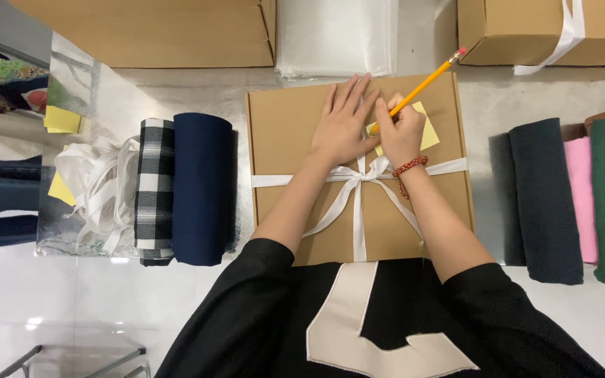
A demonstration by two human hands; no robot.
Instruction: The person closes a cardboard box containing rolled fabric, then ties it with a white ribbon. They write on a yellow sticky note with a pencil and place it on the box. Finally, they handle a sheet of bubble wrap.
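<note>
Right hand [399, 131] grips pencil [421, 87], eraser up-right, tip on yellow note [428, 133]; left hand [343, 126] flat, steadying.

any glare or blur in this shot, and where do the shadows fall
Head view: sharp throughout, evenly lit from above; glare on the shiny metal table at upper left and white floor; soft shadows beside the navy fabric roll and dark roll; both hands and pencil unblurred.

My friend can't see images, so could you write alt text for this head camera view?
A person's right hand holds a yellow pencil on a yellow sticky note, the left hand pressing flat beside it, atop a brown cardboard box tied with white ribbon. Rolled fabrics lie on both sides.
</note>
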